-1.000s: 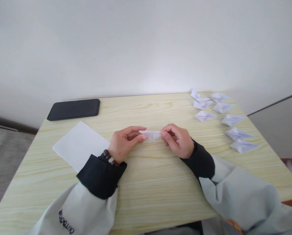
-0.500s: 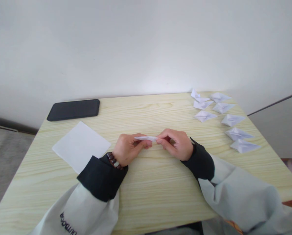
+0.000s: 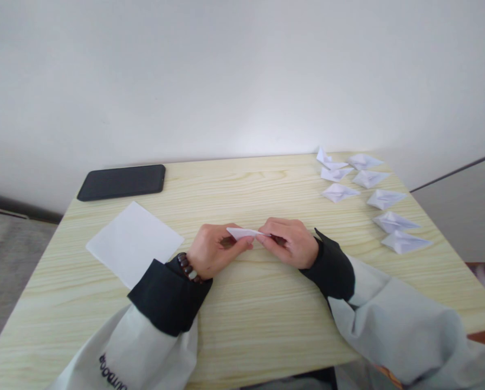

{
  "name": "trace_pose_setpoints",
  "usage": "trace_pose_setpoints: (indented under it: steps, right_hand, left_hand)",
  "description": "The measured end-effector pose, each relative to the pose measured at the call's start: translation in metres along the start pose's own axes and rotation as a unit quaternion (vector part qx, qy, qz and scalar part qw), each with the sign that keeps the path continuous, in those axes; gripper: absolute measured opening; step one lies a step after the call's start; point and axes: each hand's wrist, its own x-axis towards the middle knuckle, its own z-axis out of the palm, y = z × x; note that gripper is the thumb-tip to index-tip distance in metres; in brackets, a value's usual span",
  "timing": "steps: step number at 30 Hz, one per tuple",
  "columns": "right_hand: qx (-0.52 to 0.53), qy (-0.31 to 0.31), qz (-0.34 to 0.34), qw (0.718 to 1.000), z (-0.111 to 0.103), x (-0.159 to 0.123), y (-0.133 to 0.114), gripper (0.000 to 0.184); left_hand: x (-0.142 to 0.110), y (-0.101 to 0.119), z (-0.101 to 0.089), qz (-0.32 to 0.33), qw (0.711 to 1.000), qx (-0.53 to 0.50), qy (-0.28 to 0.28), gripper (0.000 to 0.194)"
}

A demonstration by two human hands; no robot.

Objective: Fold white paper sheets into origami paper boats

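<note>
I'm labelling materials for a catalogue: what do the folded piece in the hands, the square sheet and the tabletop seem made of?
Folded piece: likely matt white paper, judging by its thin form and straight edges.
Square sheet: apparently matt white paper, with crisp corners and no visible gloss.
Tabletop: wood or wood-look laminate, satin-looking; pale grain streaks show, but can't settle which.

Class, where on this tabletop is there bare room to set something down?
Bare: between the phone and the folded papers, beyond the left hand and right hand; also nearer, between the two sleeves. Crowded: the back right, among the folded papers, and the back left, around phone and white paper.
</note>
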Motion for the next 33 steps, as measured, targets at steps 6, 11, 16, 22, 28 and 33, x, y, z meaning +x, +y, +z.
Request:
trace_pose_setpoints:
  steps: [6,11,16,22,28,33]
  right_hand:
    - [0.002,-0.012,0.017,1.000,0.0019,-0.0011,-0.0002,0.015]
    - [0.015,-0.017,-0.008,1.000,0.0019,-0.0005,-0.0009,0.019]
    - [0.032,-0.025,-0.018,0.999,0.0011,0.0006,-0.0023,0.020]
    - [0.041,-0.047,0.006,0.998,0.0029,-0.0006,-0.0023,0.025]
    - [0.042,-0.044,-0.012,0.998,0.0027,-0.0007,-0.0005,0.022]
    - [0.034,-0.049,-0.043,0.997,0.0030,-0.0009,0.0007,0.023]
  left_hand:
    - [0.0014,-0.0008,-0.0005,0.026,1.000,0.014,-0.005,0.023]
    - [0.0015,-0.0003,-0.0020,0.070,0.997,0.008,-0.025,0.026]
    - [0.0002,-0.0021,-0.0058,0.097,0.994,-0.006,-0.052,0.039]
    - [0.0000,-0.0023,-0.0065,0.081,0.995,0.013,-0.058,0.042]
    - [0.0005,-0.0017,-0.0017,0.055,0.995,-0.035,-0.070,0.027]
    - [0.0011,-0.0019,-0.0010,0.066,0.995,-0.022,-0.076,0.024]
